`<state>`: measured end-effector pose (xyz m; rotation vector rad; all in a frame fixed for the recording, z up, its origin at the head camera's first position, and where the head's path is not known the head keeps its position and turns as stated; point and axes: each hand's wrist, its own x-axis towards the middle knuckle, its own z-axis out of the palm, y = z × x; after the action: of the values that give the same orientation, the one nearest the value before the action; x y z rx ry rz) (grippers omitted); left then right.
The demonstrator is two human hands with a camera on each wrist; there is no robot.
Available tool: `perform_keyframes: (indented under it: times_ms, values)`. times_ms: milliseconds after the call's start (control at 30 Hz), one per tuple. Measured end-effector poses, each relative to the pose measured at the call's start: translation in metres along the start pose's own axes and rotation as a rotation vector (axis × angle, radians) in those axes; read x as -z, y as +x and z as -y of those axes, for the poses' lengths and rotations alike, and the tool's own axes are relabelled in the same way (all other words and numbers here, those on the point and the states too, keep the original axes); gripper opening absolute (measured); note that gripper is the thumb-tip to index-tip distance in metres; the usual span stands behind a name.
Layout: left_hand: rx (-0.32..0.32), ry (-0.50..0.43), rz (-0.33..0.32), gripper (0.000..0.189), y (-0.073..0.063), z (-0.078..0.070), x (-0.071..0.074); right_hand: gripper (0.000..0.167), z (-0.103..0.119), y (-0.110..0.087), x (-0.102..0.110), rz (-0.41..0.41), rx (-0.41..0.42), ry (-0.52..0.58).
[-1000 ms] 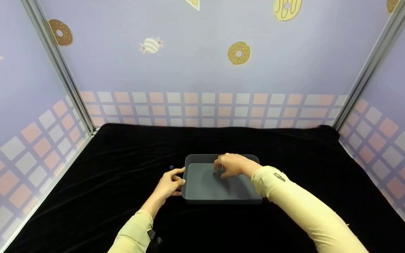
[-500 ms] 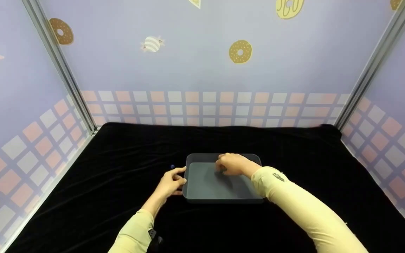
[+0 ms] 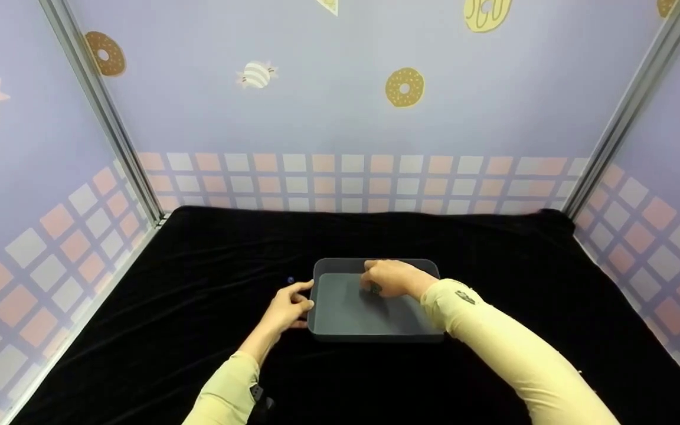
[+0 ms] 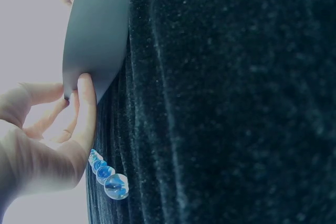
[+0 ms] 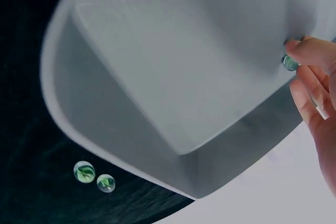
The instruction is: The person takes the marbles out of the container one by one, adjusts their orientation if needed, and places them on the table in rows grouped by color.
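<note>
My left hand (image 3: 284,308) holds the left end of a grey rectangular tray (image 3: 369,338), its fingertips at the rim and the outer wall. Close by it in the left wrist view, a row of clear blue glass marbles (image 4: 116,186) lies on the cloth. Inside the tray, my right hand (image 3: 390,278) is low over the floor with its fingers curled. In the right wrist view a greenish glass marble (image 5: 290,62) is at its fingertips, partly covered by them. Two green-swirled marbles (image 5: 84,172) rest on the cloth outside the tray.
Black velvety cloth (image 3: 222,254) covers the table beneath the tray. A small dark blue marble (image 3: 291,279) shows left of the tray in the head view. Patterned panels (image 3: 340,118) rise behind and on both sides.
My right hand's fingers have closed in from a wider spread, low over the tray floor. My left hand has stayed on the tray's left end, and the tray keeps its place.
</note>
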<state>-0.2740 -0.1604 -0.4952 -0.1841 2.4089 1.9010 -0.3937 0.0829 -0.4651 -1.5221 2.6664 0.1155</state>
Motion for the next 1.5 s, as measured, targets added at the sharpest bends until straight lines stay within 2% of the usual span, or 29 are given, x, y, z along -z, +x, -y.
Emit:
perform_keyframes:
  times_ms: [233,767,1000,1300,1500]
  values:
    - [-0.002,0.008,-0.003,0.052,0.0,-0.001,-0.001,0.023,0.0,-0.001,0.002,-0.029,0.045,-0.064]
    - [-0.011,0.013,-0.003,0.052,0.0,0.0,-0.002,0.014,0.0,-0.002,0.0,-0.033,0.05,-0.079]
    - [-0.011,0.003,-0.002,0.052,-0.001,0.0,-0.002,0.015,0.001,-0.001,0.005,-0.046,0.022,-0.079]
    - [-0.011,-0.001,0.002,0.052,-0.001,0.001,-0.001,0.015,-0.003,-0.004,0.014,-0.094,-0.009,0.017]
    - [-0.007,-0.005,0.0,0.052,0.0,0.001,-0.001,0.015,-0.01,-0.011,0.022,-0.173,-0.049,0.167]
